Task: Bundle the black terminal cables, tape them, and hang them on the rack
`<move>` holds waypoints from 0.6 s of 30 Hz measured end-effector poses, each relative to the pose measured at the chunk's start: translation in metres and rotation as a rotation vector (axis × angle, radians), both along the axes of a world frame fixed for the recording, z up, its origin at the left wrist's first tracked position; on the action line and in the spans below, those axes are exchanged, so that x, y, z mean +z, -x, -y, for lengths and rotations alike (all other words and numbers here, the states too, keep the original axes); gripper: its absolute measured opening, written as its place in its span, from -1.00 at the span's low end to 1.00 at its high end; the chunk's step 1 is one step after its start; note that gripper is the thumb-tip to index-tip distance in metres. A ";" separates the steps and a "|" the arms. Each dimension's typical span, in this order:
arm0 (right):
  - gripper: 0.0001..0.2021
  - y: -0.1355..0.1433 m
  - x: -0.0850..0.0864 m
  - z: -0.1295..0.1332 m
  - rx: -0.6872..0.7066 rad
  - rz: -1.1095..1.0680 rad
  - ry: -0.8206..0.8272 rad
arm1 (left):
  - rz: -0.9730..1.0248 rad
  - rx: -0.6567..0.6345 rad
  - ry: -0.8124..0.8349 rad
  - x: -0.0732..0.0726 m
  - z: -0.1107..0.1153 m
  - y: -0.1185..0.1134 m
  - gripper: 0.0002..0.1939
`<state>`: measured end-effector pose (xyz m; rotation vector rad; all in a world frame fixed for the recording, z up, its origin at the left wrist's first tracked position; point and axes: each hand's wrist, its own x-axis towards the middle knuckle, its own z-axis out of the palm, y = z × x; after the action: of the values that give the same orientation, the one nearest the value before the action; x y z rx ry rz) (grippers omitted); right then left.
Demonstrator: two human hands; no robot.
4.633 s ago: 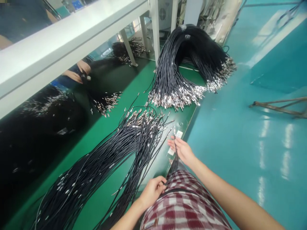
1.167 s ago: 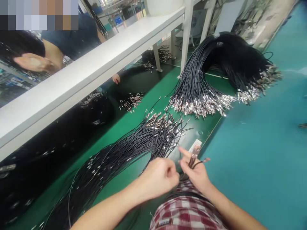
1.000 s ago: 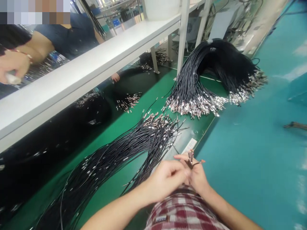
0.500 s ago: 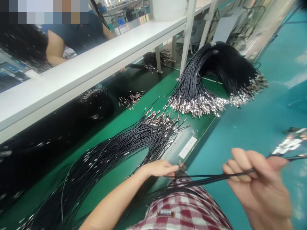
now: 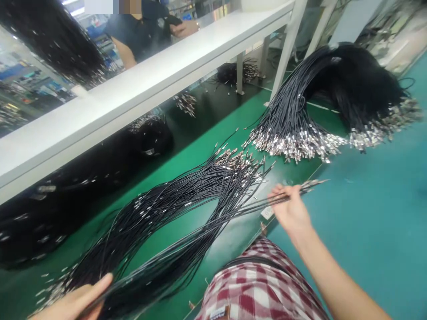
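Observation:
Several thin black cables (image 5: 233,212) stretch across the front of the green mat in the head view. My right hand (image 5: 292,209) pinches them close to their metal-tipped ends, over the table's front edge. At the lower left, my left hand (image 5: 80,300) is closed around the other part of these cables, thumb on top; its fingers are partly cut off by the frame. Under and behind the held cables lies a loose, curved bundle of black cables (image 5: 173,189), its metal tips fanned out toward the middle.
A large arched bundle of black cables (image 5: 300,106) stands at the right end of the green mat (image 5: 200,151). A white shelf (image 5: 150,80) runs above the back, with dark cable coils (image 5: 143,138) under it. A person in dark clothing (image 5: 147,31) is behind it.
My right hand has moved left and away from me with the cables, above the table edge. My left hand has gone from the middle front to the lower left. The view has shifted left.

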<state>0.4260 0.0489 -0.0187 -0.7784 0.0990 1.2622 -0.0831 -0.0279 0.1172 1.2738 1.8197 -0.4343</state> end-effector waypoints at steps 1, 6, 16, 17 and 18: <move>-0.48 0.010 -0.021 -0.001 0.041 0.001 0.058 | -0.221 0.277 -0.145 -0.016 -0.001 -0.013 -0.45; -0.44 0.020 -0.087 0.003 0.087 -0.046 0.320 | -0.166 -0.073 -0.534 -0.112 -0.046 -0.150 -0.77; -0.76 -0.008 -0.101 0.008 0.140 -0.094 0.272 | 0.026 -0.808 -0.559 -0.191 -0.166 -0.364 -0.80; -0.77 -0.008 -0.101 0.005 0.127 -0.092 0.289 | 0.073 -0.814 -0.568 -0.191 -0.160 -0.359 -0.77; -0.77 -0.006 -0.100 0.003 0.112 -0.090 0.308 | 0.129 -0.820 -0.582 -0.190 -0.149 -0.352 -0.74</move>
<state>0.4325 0.0459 -0.1185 -1.0019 0.3323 1.4068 0.2691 0.1213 -0.0726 2.3970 1.2768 -0.2358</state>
